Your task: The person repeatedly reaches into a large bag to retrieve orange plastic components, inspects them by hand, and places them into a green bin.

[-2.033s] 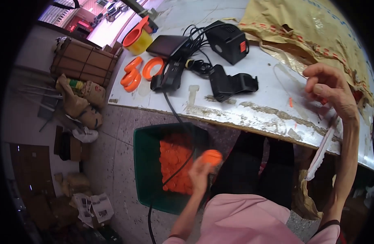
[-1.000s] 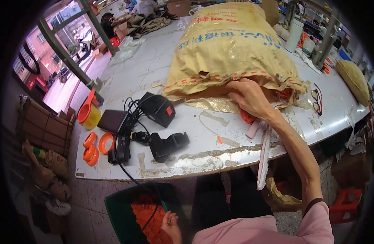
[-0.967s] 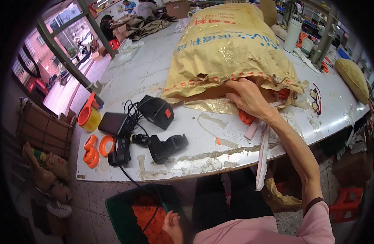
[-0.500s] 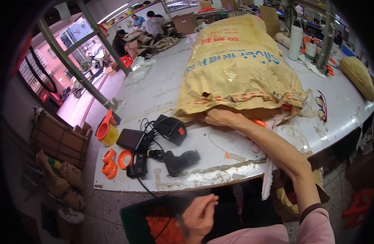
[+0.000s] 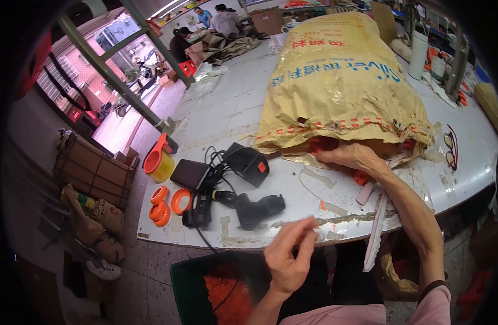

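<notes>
A large yellow sack (image 5: 335, 92) lies on the white worktable with its torn mouth facing me. My right hand (image 5: 349, 155) is at that mouth, its fingers closed on a round orange-red plastic part (image 5: 323, 144) that shows just inside the edge. Another orange piece (image 5: 361, 177) lies below my right wrist. My left hand (image 5: 291, 254) hovers in front of the table's near edge, holding nothing, with thumb and fingers apart. Below it stands a dark green bin (image 5: 186, 279) with orange parts (image 5: 227, 292) in it.
Left on the table are a black power tool (image 5: 257, 210), a black charger (image 5: 246, 164) with tangled cables, orange rings (image 5: 181, 201) and a yellow cup (image 5: 160, 167). Glasses (image 5: 450, 149) and a white bottle (image 5: 418, 54) are at right. People sit at the far end.
My right hand has drawn partly out of the sack's mouth, bringing the orange-red part into sight. My left hand has risen and moved right toward the table edge. The view has shifted slightly.
</notes>
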Action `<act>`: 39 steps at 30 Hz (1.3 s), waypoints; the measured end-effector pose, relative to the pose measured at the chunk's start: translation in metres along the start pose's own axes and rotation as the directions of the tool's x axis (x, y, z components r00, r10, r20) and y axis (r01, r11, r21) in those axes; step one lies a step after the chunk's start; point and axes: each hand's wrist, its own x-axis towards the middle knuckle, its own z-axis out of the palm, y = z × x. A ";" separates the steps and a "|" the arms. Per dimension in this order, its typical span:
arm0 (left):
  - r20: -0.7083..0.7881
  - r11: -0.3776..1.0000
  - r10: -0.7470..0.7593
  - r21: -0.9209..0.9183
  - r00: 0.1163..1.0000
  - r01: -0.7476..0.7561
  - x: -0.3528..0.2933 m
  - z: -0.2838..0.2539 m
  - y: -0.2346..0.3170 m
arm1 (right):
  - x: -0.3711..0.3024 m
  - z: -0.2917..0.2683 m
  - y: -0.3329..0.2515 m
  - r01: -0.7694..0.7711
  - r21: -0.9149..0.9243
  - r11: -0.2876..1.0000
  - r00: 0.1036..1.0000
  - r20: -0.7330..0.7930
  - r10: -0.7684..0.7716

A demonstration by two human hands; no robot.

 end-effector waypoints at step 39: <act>-0.170 0.874 -0.232 -0.468 0.958 0.129 0.023 0.019 -0.017 | -0.038 -0.006 -0.020 0.192 0.862 0.470 0.833 0.110 -0.542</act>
